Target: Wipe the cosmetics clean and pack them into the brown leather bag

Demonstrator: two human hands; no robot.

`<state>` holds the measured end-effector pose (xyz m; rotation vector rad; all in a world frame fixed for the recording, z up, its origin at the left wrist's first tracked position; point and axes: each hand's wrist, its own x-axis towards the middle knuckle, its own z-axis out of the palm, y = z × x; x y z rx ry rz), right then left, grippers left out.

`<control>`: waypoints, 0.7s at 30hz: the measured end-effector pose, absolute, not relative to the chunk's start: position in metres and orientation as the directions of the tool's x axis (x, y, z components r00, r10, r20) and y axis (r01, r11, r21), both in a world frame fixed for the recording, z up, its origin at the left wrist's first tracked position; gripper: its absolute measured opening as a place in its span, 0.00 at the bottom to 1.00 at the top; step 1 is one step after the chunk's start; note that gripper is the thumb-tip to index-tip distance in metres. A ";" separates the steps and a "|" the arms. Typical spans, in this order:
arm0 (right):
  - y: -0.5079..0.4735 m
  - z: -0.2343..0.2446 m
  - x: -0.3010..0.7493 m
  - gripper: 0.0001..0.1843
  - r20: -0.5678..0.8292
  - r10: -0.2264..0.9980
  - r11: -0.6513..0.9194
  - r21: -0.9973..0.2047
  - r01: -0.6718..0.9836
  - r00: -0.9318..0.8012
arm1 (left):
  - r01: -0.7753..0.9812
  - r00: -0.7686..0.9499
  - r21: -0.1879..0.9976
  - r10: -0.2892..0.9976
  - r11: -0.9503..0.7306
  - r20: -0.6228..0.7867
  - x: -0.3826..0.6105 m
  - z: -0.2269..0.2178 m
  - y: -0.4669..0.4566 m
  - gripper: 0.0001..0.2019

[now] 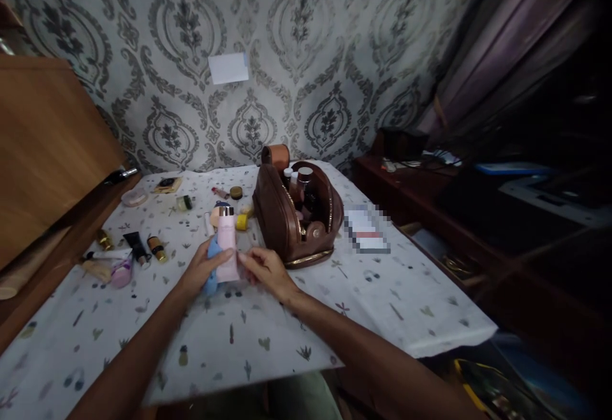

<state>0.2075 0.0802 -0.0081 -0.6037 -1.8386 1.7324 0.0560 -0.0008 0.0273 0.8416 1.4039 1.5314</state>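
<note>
A pale pink squeeze tube (pixel 226 238) with a shiny silver cap stands upright, cap up, in my left hand (pixel 203 267). A light blue cloth (pixel 210 284) is bunched behind the tube in the same hand. My right hand (pixel 268 270) has its fingers curled, with thumb and fingertips at the tube's right edge. Just beyond that hand, a brown toiletry bag (pixel 272 216) sits unzipped. Several bottles show inside it, one with a silver cap (pixel 305 173). Behind the tube lie a yellow-capped item (pixel 242 222) and a peach round item (pixel 216 217), partly hidden.
On the left of the patterned tablecloth (pixel 268 343) lie a black tube (pixel 138 249), a purple-ended item (pixel 122 272) and a small gold-and-black bottle (pixel 156 248). Further back are a green jar (pixel 183 202) and a round tin (pixel 236 192). A blurred-out phone-like rectangle (pixel 367 230) lies right of the bag.
</note>
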 end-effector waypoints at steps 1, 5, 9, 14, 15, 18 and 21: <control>0.080 -0.006 0.209 0.28 0.112 0.664 0.086 -0.994 -0.074 -0.739 | -0.121 -0.367 0.992 0.927 0.029 -0.071 0.056 0.029 -0.002 0.22; 0.077 0.003 0.213 0.30 0.182 0.687 0.053 -0.978 -0.201 -0.704 | -0.018 -0.177 0.993 0.977 0.118 -0.119 0.055 0.029 -0.007 0.23; 0.074 0.008 0.214 0.28 0.197 0.714 0.020 -0.965 -0.262 -0.672 | 0.001 -0.050 0.966 0.965 0.258 -0.257 0.053 0.022 -0.009 0.30; 0.076 0.009 0.211 0.30 0.163 0.687 -0.055 -0.960 -0.274 -0.708 | -0.015 -0.077 0.952 0.949 0.306 -0.307 0.051 0.015 -0.011 0.33; 0.076 0.009 0.211 0.30 0.169 0.688 -0.045 -0.960 -0.275 -0.705 | -0.017 -0.085 0.950 0.946 0.311 -0.312 0.052 0.014 -0.011 0.32; 0.075 0.011 0.212 0.29 0.251 0.715 0.102 -0.961 -0.257 -0.653 | -0.057 -0.204 0.954 0.932 0.293 -0.298 0.055 0.012 -0.010 0.33; 0.071 0.014 0.217 0.30 0.351 0.702 0.302 -0.935 -0.187 -0.619 | -0.130 -0.435 0.970 0.867 0.206 -0.243 0.057 0.013 -0.009 0.37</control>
